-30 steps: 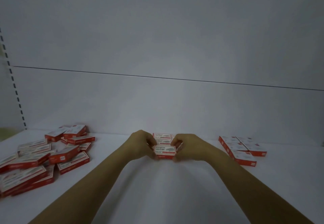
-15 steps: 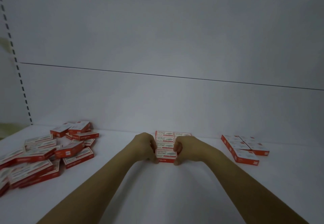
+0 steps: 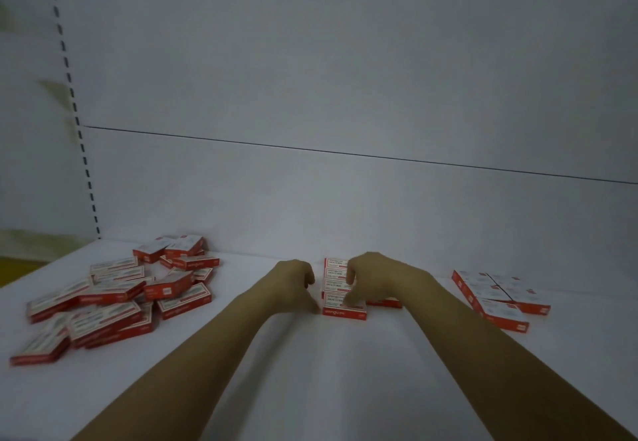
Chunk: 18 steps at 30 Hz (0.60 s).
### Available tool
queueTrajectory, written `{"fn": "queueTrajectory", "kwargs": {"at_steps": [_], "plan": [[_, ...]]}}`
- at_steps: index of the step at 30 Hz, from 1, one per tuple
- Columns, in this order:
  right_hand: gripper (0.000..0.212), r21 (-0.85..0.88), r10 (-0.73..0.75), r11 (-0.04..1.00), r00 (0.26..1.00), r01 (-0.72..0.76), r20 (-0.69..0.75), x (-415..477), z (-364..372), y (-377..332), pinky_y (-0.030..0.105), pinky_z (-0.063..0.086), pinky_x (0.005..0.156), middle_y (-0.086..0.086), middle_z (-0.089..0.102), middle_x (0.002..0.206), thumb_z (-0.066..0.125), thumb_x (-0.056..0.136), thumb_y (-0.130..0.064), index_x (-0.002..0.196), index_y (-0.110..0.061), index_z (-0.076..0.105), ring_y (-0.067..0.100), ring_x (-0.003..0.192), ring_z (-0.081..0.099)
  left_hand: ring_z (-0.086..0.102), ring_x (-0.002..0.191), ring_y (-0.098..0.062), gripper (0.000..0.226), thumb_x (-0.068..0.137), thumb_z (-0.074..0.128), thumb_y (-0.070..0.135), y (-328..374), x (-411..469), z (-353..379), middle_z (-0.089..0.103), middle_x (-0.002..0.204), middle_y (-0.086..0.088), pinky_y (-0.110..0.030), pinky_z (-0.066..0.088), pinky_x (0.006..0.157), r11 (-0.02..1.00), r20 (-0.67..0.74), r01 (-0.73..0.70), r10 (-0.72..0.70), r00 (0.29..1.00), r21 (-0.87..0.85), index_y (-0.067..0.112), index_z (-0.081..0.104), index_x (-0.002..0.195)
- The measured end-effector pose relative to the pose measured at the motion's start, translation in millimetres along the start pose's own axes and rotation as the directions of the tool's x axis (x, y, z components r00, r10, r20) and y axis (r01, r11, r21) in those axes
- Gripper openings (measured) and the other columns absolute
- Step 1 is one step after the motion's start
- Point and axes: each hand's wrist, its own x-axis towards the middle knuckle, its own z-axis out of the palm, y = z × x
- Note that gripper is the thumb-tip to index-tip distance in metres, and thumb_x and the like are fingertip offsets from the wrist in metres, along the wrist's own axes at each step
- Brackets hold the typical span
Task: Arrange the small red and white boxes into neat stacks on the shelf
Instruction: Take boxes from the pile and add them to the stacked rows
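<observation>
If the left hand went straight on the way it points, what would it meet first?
Most likely the centre row of boxes, whose left edge lies just right of the left hand. Depth is unclear: it might instead pass the row's far end and reach the back wall.

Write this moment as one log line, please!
step: tidying middle boxes | left hand: beside them | right hand: touching their tops | loose pile: left | neat group: right
</observation>
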Motion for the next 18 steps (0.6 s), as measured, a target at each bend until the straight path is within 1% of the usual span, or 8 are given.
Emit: {"fn": "queueTrajectory", "kwargs": {"at_steps": [3,5,7,10,12,14,16,18], "plan": [[0.044,0.053,-0.097,0.993,0.991,0.103,-0.093,13.9,-6.8,-28.1,0.029,0.044,0.086,0.008,0.051,0.125,0.064,0.086,-0.031,0.124,-0.012,0.053,0.022,0.110,0.053,0.055,0.104,-0.019,0.043,0.081,0.071,0.025,-21.5,-9.3,-18.7,0.057,0.121,-0.006,-0.022,0.042,0.081,0.997,-0.115,0.052,-0.045,0.992,0.055,0.011,0.056,0.119],[0.043,0.087,-0.187,0.976,0.974,0.199,-0.123,25.6,-6.3,-52.5,0.029,0.042,0.091,0.007,0.046,0.127,0.062,0.087,-0.030,0.126,-0.016,0.051,0.022,0.114,0.049,0.055,0.105,-0.020,0.039,0.085,0.066,0.023,-39.8,-21.4,-32.6,0.057,0.122,-0.006,-0.022,0.041,0.080,0.991,-0.195,0.103,-0.084,0.977,0.085,0.011,0.055,0.120],[0.042,0.103,-0.266,0.954,0.954,0.281,-0.138,37.4,-2.4,-79.8,0.031,0.042,0.096,0.007,0.045,0.129,0.060,0.089,-0.029,0.128,-0.018,0.049,0.022,0.115,0.048,0.056,0.106,-0.022,0.035,0.087,0.061,0.021,-58.3,-37.1,-47.3,0.057,0.121,-0.006,-0.023,0.042,0.081,0.980,-0.272,0.165,-0.131,0.953,0.107,0.010,0.055,0.120],[0.044,0.112,-0.376,0.912,0.914,0.394,-0.154,48.4,3.0,-123.1,0.032,0.041,0.096,0.008,0.045,0.132,0.058,0.089,-0.029,0.130,-0.019,0.048,0.023,0.117,0.048,0.058,0.103,-0.022,0.030,0.089,0.056,0.024,-84.0,-65.2,-70.8,0.061,0.118,-0.004,-0.026,0.046,0.083,0.958,-0.390,0.247,-0.174,0.904,0.144,0.013,0.057,0.117],[0.045,0.100,-0.476,0.862,0.861,0.497,-0.177,49.9,3.4,-151.3,0.027,0.039,0.094,0.010,0.047,0.134,0.057,0.089,-0.025,0.132,-0.016,0.048,0.026,0.119,0.048,0.055,0.109,-0.024,0.032,0.090,0.055,0.023,-99.9,-86.6,-84.5,0.060,0.118,-0.005,-0.027,0.042,0.086,0.941,-0.431,0.298,-0.204,0.879,0.163,0.011,0.057,0.119],[0.047,0.067,-0.578,0.798,0.793,0.599,-0.193,50.0,2.8,-176.6,0.021,0.033,0.097,0.005,0.045,0.140,0.058,0.088,-0.023,0.133,-0.015,0.049,0.023,0.125,0.044,0.054,0.112,-0.024,0.033,0.089,0.055,0.020,-120.1,-105.4,-94.5,0.059,0.123,-0.007,-0.028,0.041,0.089,0.913,-0.449,0.376,-0.272,0.851,0.159,0.009,0.057,0.120],[0.041,0.009,-0.639,0.758,0.746,0.652,-0.187,57.2,5.2,-198.7,0.023,0.032,0.100,0.003,0.047,0.138,0.061,0.086,-0.029,0.124,-0.015,0.058,0.023,0.125,0.044,0.054,0.110,-0.023,0.032,0.089,0.055,0.021,-139.9,-121.5,-101.2,0.059,0.121,-0.009,-0.028,0.042,0.088,0.878,-0.468,0.459,-0.352,0.811,0.135,0.009,0.058,0.119],[0.041,0.008,-0.640,0.758,0.747,0.652,-0.182,65.3,8.7,-217.8,0.029,0.038,0.098,0.004,0.050,0.130,0.063,0.082,-0.033,0.120,-0.018,0.060,0.024,0.118,0.047,0.055,0.107,-0.023,0.030,0.088,0.056,0.018,-153.6,-135.9,-106.2,0.060,0.118,-0.009,-0.027,0.043,0.084,0.853,-0.474,0.508,-0.401,0.784,0.119,0.008,0.059,0.116]]}}
